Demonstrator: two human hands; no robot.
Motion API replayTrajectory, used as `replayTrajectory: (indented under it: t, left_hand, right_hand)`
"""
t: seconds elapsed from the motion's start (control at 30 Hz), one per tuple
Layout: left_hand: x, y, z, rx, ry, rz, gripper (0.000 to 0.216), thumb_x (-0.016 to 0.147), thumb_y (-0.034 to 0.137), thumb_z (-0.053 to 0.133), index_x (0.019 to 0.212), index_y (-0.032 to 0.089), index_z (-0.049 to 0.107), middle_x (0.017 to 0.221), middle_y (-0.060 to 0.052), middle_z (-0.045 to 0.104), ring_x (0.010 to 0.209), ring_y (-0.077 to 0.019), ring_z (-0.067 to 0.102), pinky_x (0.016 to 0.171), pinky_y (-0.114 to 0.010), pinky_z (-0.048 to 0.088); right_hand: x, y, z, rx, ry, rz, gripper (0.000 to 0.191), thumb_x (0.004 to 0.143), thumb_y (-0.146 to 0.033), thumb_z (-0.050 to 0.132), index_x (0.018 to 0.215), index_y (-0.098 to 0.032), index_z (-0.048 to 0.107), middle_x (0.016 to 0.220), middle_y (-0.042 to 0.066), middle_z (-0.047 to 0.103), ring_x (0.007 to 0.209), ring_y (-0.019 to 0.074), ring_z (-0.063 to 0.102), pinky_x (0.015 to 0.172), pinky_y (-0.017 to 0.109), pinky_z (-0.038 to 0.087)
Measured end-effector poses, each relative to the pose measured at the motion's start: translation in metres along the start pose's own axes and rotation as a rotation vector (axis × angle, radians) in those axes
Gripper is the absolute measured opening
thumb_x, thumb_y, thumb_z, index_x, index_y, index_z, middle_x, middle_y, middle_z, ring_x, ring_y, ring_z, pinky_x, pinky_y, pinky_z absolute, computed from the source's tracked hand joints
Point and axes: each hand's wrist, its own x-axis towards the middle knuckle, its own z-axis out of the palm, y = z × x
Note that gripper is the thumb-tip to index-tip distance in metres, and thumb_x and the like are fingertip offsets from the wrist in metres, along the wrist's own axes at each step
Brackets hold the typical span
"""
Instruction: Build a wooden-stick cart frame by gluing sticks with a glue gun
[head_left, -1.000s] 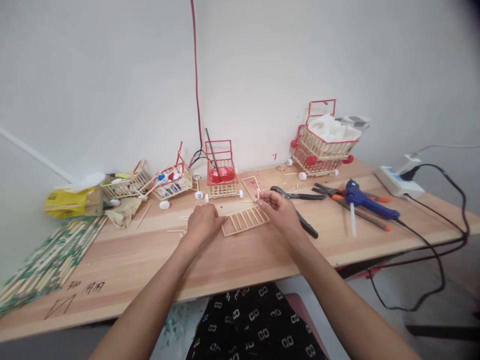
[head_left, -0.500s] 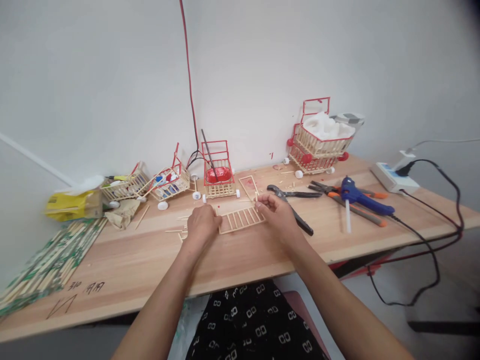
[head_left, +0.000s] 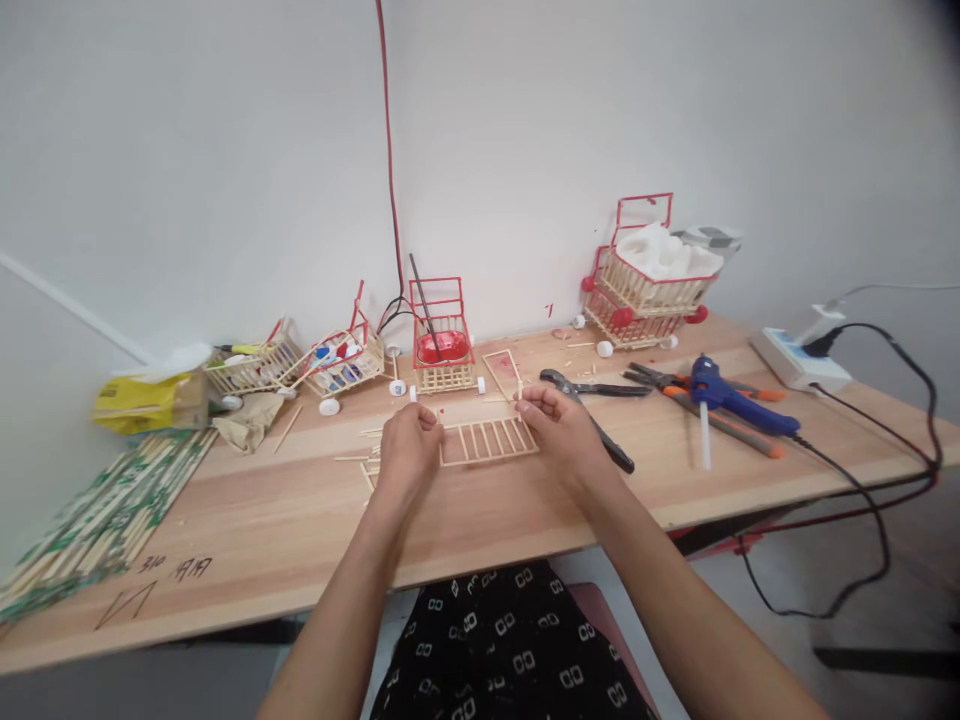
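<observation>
At mid-table, near the front edge of a pale wooden tabletop [head_left: 285, 540], lies a flat, ladder-like frame of thin pale wooden sticks [head_left: 487, 441], its rungs running between two long rails. Left hand [head_left: 409, 445] at the frame's left end: fingers curled, thumb and forefinger close together; cannot tell whether they grip the frame. Right hand [head_left: 556, 425] at the opposite end: thumb and forefinger pinching a short pale wooden stick [head_left: 520, 396], held roughly upright at the frame's far right corner; remaining fingers bent. Just behind: an open, thin-sided wooden frame [head_left: 496, 379], lying flat. Beyond it, left of centre, a small stick-built cart with red handle and white wheels [head_left: 444, 379], holding a glossy red vessel [head_left: 442, 347] with a dark thin rod leaning in it. Right of the right hand: black-handled pliers [head_left: 615, 450], then a blue glue gun [head_left: 739, 400] with a white glue stick protruding, lying across orange-and-grey-handled pliers [head_left: 739, 437]. Far left: pale sticks in green-and-white wrapping [head_left: 105, 510].
</observation>
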Motion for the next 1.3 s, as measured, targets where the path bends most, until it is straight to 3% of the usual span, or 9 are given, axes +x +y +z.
replayTrajectory:
  t: [0.13,0.27,0.37,0.53,0.77,1.3]
  left_hand:
    - [0.003,-0.01,0.001,-0.551,-0.131,-0.175,0.033,0.061,0.017,0.064,0.093,0.013,0.057,0.06,0.0,0.066,0.041,-0.01,0.046,0.044,-0.022,0.031]
    - [0.003,-0.015,-0.002,-0.866,-0.305,-0.223,0.028,0.056,0.026,0.073,0.076,0.012,0.058,0.051,0.001,0.06,0.035,-0.0045,0.036,0.038,-0.019,0.023]
    - [-0.001,-0.013,-0.006,-0.913,-0.381,-0.216,0.029,0.055,0.03,0.078,0.066,0.014,0.057,0.049,0.003,0.057,0.036,-0.0054,0.042,0.038,-0.018,0.029]
    - [-0.01,-0.007,-0.007,-1.061,-0.255,-0.166,0.029,0.057,0.031,0.082,0.068,0.014,0.061,0.062,0.001,0.064,0.051,-0.0073,0.056,0.053,-0.019,0.046]
    - [-0.019,-0.008,-0.003,-1.202,-0.113,-0.091,0.019,0.069,0.028,0.077,0.075,0.016,0.063,0.064,0.003,0.064,0.055,-0.0068,0.058,0.058,-0.017,0.046]
    - [-0.031,0.0,-0.013,-1.033,0.082,0.042,0.013,0.077,0.028,0.07,0.08,0.017,0.063,0.066,0.001,0.065,0.064,-0.0111,0.062,0.067,-0.023,0.05]
  right_hand:
    - [0.0,-0.003,-0.001,0.015,0.001,0.0,0.028,0.071,-0.039,0.07,0.089,-0.018,0.063,0.085,0.003,0.066,0.078,0.0151,0.061,0.073,0.028,0.047]
    - [-0.001,-0.012,-0.001,-0.033,0.029,-0.067,0.026,0.073,-0.039,0.068,0.088,-0.018,0.062,0.084,0.003,0.066,0.079,0.0158,0.061,0.074,0.029,0.048]
    - [-0.01,-0.025,0.005,-0.122,0.006,-0.131,0.021,0.076,-0.035,0.066,0.088,-0.018,0.063,0.086,0.004,0.067,0.079,0.0162,0.061,0.074,0.03,0.047]
    - [-0.037,-0.047,0.024,-0.428,-0.04,-0.221,0.011,0.081,-0.028,0.062,0.089,-0.02,0.065,0.08,0.001,0.067,0.07,0.015,0.058,0.066,0.028,0.045]
    - [-0.043,-0.044,0.052,-0.708,-0.034,-0.457,0.003,0.086,-0.021,0.059,0.085,-0.02,0.061,0.082,0.002,0.065,0.081,0.0189,0.056,0.076,0.033,0.042]
    - [-0.037,-0.037,0.072,-0.83,-0.001,-0.477,0.007,0.086,-0.021,0.06,0.08,-0.021,0.057,0.085,0.002,0.065,0.083,0.0201,0.053,0.079,0.034,0.038]
